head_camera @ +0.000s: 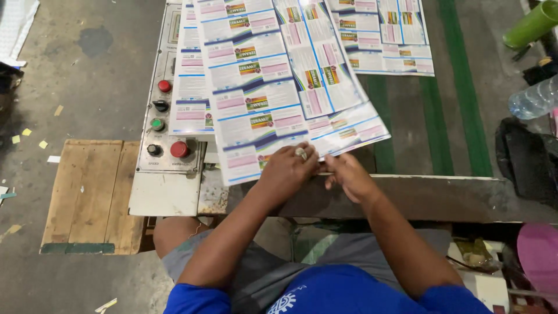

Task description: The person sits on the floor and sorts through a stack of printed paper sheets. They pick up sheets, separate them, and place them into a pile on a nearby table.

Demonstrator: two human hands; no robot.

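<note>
Bottle [533,100], clear plastic, at the right edge of the frame, lying on its side; contents cannot be told. Green tube [532,24] in the upper right corner, tilted, its inside not visible.

Left hand [286,168], centre of the frame: forearm rising from the lower left, palm down, fingers together and flat on the near edge of the printed sheets [264,87]. A ring [301,153] shows on one finger.

Right hand [349,174], just right of the left hand: forearm rising from the lower right, fingers bent and close together at the same near edge. Whether they pinch a sheet or only press it cannot be told.

Sheets: a fanned stack, white with blue, pink and green panels, reaching from the fingertips up to the top of the frame. The lower edge lies under both hands, touching them; the rest spreads away above the fingers. Further sheets [389,38] lie at upper right on a belt [459,116] with green stripes.

Control panel [168,104], left of the stack: grey metal, with red, green and black buttons, partly covered by the sheets.

Wooden board [90,195] on the floor at lower left.
</note>
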